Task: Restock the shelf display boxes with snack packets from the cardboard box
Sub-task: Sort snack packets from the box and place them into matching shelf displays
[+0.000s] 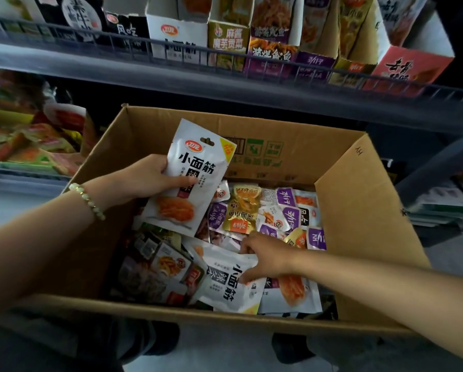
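While left hand (149, 178) grips white packet (195, 173) upright over cardboard box (359, 210), thumb across front, fingers behind, right hand (267, 256) reaches down inside box, fingers and thumb pinching edge of second white packet (233, 285) lying flat among purple and gold packets (289, 216). Matching white display box (176, 36) on shelf (171, 81) above, behind wire rail (225, 53)

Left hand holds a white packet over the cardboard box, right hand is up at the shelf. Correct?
No: head view shows the right hand down in the cardboard box, gripping a second white packet. The left hand does hold a white packet over it.
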A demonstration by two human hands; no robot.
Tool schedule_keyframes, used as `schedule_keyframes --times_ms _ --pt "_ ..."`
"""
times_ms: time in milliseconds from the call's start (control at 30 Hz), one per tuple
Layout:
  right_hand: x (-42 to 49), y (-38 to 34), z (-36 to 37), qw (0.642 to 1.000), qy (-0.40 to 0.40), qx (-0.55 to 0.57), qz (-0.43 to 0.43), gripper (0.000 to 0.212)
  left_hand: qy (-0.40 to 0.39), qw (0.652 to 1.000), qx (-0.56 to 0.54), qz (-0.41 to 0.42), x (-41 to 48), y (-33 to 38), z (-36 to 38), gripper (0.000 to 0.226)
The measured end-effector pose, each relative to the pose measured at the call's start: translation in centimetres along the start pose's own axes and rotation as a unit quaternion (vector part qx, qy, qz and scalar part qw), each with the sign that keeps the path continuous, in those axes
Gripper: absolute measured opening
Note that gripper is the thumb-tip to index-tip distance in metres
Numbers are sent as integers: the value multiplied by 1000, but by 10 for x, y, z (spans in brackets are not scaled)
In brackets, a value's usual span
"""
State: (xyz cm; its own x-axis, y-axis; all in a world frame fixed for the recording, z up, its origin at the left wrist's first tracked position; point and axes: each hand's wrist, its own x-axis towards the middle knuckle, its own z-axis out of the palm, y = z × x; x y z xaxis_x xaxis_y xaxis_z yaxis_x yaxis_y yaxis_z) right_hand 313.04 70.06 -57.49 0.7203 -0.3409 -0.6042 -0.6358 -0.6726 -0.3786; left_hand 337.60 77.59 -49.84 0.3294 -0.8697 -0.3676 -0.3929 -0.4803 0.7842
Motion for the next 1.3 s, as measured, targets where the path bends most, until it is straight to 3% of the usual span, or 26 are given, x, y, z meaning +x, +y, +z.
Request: schedule_keyframes --times_ms 200,333,467,533,667,733,833,933,1000,1133,1300 --pt "-13 12 -50 996 -37 74 -28 20 15 999 -14 36 1 5 -1 26" --pt "-44 20 -111 992 -57 104 -47 20 22 998 -11 59 2 14 -8 18" --pt "-64 29 -152 984 -102 137 -46 18 -54 994 -69 59 2 30 -6 18" --pt "-65 29 -161 981 -140 133 -33 16 -73 994 -45 64 5 40 -6 19" --pt "-63 23 -168 979 -161 117 -37 15 -40 990 93 103 14 54 -9 16" --pt "-60 17 -166 981 -136 129 -56 16 -81 986 107 96 15 55 -3 16" --pt "-49 11 -158 984 -32 148 -91 16 -194 979 31 48 10 56 15 25" --pt "-37 13 -148 974 63 194 -97 15 -243 969 -44 12 4 59 23 40" --pt "-32 15 -142 960 102 241 -95 15 -272 962 -11 36 1 59 23 39" --pt "-28 21 -140 935 150 311 -83 18 -247 967 5 57 0 52 26 37" --pt "-36 22 -148 916 149 360 -98 25 -207 976 -37 62 1 57 3 38"
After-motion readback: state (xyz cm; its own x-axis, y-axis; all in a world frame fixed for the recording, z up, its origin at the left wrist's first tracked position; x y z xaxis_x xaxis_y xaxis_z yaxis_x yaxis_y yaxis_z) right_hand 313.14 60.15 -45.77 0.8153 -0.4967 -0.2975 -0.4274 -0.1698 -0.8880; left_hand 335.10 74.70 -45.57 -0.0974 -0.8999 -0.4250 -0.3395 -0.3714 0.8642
